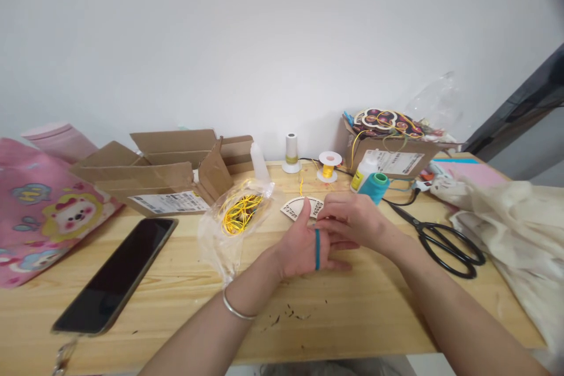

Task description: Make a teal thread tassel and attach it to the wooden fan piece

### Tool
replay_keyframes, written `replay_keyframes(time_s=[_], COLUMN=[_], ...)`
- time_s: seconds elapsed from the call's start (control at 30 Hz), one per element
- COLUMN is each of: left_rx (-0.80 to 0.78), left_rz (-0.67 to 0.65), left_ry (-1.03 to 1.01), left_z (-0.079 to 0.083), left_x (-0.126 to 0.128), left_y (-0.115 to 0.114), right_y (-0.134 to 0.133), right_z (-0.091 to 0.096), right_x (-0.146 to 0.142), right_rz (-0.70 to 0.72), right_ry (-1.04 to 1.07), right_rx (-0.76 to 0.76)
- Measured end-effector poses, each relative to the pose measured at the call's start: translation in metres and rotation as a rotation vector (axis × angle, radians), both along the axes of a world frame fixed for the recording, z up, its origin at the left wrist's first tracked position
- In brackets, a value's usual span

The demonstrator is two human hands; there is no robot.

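A band of teal thread point(317, 249) is looped round my left hand point(304, 249), whose thumb points up and whose fingers stretch to the right. My right hand point(350, 217) reaches over those fingers with its fingertips pinched together where the top of the band ends. The fingertips partly hide what they pinch. Just behind both hands lies a pale fan-shaped piece with cut-outs point(291, 208), a short yellow cord point(301, 187) at its top. A teal thread cone point(373, 187) stands behind my right wrist.
Black-handled scissors point(445, 249) and cream cloth point(506, 241) lie at right. Yellow cord in a plastic bag point(240, 214), an open carton point(176, 173) and a phone point(117, 276) are at left. Spools point(328, 167), a white bottle point(365, 170) and a filled box point(392, 155) stand behind.
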State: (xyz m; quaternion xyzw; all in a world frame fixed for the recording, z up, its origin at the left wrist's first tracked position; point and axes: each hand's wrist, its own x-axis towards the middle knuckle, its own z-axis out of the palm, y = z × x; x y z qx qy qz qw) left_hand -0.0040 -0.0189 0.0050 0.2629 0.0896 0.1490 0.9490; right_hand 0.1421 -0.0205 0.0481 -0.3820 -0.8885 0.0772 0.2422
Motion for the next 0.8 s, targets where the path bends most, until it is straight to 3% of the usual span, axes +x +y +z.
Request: replay_keyframes(time_s=[0.13,0.27,0.37,0.43,0.63,0.73,0.8], left_rx=[0.097,0.215,0.148,0.077,-0.072,-0.125,-0.15], left_rz=[-0.057,-0.218,-0.259,-0.174,0.327,0.484,0.531], left_ry=[0.031,0.037,-0.025,-0.107,-0.265,-0.254,-0.252], left_z=[0.001,0.006,0.011,0.014,0.017,0.019,0.02], left_x=[-0.003,-0.006,-0.011,-0.017,-0.037,-0.038,-0.036], left_y=[-0.003,-0.006,-0.006,-0.004,0.012,0.018,0.02], right_y=[0.002,0.004,0.002,-0.001,-0.005,0.008,0.019], right_z=[-0.005,-0.009,-0.003,0.008,0.07,0.112,0.141], right_x=[0.002,0.001,0.003,0.009,0.057,0.086,0.106], right_rz=[0.0,0.018,0.085,0.095,-0.141,-0.293,-0.473], right_ry=[0.08,0.179,0.267,0.333,0.442,0.471,0.44], right_rx=[-0.15,-0.407,-0.598,-0.644,-0.412,-0.262,-0.106])
